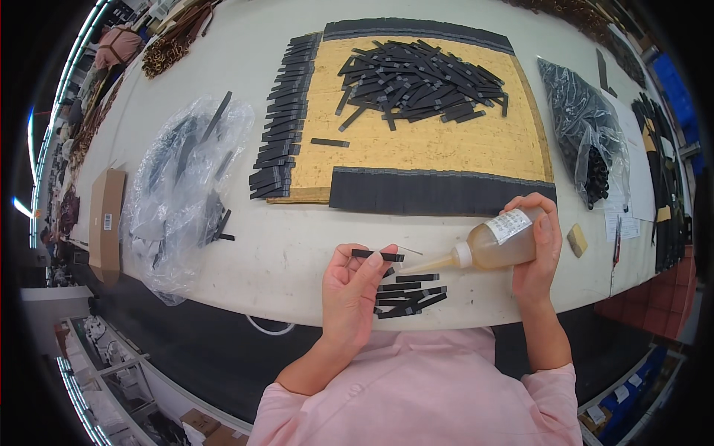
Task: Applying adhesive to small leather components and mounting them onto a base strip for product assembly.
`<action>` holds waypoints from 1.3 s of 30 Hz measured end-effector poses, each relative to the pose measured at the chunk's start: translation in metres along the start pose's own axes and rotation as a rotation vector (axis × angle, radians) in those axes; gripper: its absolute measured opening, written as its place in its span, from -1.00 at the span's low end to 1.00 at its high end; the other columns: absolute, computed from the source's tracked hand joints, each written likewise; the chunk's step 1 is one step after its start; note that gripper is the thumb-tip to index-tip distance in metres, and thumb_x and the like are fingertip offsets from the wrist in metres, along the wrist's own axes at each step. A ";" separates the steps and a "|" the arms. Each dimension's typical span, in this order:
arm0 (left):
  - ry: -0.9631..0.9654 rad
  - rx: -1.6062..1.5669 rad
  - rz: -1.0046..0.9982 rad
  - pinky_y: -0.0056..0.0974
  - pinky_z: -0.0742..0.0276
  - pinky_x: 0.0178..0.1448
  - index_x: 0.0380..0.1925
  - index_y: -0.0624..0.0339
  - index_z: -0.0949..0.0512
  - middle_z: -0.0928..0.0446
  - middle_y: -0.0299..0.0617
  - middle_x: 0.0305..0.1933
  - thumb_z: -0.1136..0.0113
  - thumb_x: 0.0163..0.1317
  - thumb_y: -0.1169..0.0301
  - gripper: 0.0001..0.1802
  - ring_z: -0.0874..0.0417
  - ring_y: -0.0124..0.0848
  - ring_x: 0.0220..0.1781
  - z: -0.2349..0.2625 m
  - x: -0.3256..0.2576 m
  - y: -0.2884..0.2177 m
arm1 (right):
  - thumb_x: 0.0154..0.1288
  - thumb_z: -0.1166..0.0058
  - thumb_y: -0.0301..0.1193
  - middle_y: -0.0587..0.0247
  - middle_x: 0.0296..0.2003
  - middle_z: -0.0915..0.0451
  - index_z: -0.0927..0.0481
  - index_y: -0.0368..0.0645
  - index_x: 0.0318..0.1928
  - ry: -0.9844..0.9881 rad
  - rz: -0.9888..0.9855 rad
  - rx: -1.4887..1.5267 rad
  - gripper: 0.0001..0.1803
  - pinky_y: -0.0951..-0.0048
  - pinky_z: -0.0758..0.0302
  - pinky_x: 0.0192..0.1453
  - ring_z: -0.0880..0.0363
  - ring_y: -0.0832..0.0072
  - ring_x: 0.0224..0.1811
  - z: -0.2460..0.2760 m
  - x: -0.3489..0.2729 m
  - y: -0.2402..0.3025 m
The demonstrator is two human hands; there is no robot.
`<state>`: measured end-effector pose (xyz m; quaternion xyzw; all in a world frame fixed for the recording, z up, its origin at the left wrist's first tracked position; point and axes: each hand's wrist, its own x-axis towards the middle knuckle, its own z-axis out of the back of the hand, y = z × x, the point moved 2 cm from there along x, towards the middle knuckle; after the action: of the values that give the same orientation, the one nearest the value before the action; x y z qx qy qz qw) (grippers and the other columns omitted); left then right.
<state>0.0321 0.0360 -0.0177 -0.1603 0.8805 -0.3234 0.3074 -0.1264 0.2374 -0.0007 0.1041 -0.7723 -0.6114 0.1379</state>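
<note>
My left hand (349, 293) pinches a short black strip (366, 254) between thumb and fingers, near the table's front edge. In my right hand (547, 249) lies a squeeze bottle (487, 249) of cloudy amber liquid with a white label, tipped on its side. Its long tapered nozzle (431, 264) points left, with the tip close to the strip's grey end. A thin pin-like piece (410, 250) shows beside the left fingertips; I cannot tell whether it is held. Several loose black strips (418, 285) lie on the table just below the nozzle.
Ahead lies a yellow board (439, 146) with a heap of black strips (424, 82) and rows along three edges. Clear plastic bags (186, 186) are at left, by a brown cardboard piece (108, 215). At right are a filled bag (587, 134), a yellow block (577, 240) and a thin tool (616, 241).
</note>
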 end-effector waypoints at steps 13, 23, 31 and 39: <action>-0.023 -0.004 -0.045 -0.20 -0.54 0.35 -0.08 0.21 -0.41 -0.64 -0.04 -0.11 -0.21 0.35 0.62 -0.78 -0.68 -0.22 0.16 0.001 0.001 -0.010 | 0.54 0.12 -0.13 0.15 -0.12 -0.58 -0.48 -0.18 0.00 0.053 -0.141 0.152 -0.64 0.47 -0.46 0.07 -0.54 0.50 -0.09 0.004 0.017 0.004; -0.103 0.594 -0.976 -0.13 -0.31 0.47 -0.25 0.19 -0.51 -0.67 -0.13 -0.09 -0.32 0.18 0.73 -0.75 -0.63 -0.27 0.18 0.017 0.007 -0.104 | 0.59 0.13 -0.11 0.17 -0.11 -0.55 -0.48 -0.11 0.12 -0.192 0.013 0.342 -0.63 0.45 -0.54 0.09 -0.57 0.46 -0.02 0.024 0.045 0.042; -0.146 1.504 -1.385 0.11 0.25 0.56 -0.37 0.02 -0.53 -0.73 -0.39 -0.24 -0.41 0.03 0.63 -0.72 -0.76 -0.42 0.03 0.000 0.008 -0.114 | 0.54 0.12 -0.09 0.17 -0.16 -0.52 -0.43 -0.13 0.08 -0.067 -0.065 0.231 -0.61 0.46 -0.51 0.05 -0.55 0.46 -0.06 0.016 0.036 0.028; -0.076 1.649 -1.134 0.05 0.06 0.42 -0.40 0.03 -0.54 -0.66 -0.45 -0.30 -0.47 0.10 0.48 -0.78 -0.66 -0.46 -0.17 0.001 0.019 -0.111 | 0.55 0.12 -0.10 0.15 -0.13 -0.52 -0.43 -0.13 0.14 -0.008 -0.052 0.216 -0.60 0.46 -0.51 0.10 -0.55 0.44 -0.03 0.022 0.038 0.028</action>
<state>0.0279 -0.0557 0.0471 -0.3035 0.1643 -0.9264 0.1509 -0.1698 0.2515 0.0250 0.1360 -0.8313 -0.5283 0.1066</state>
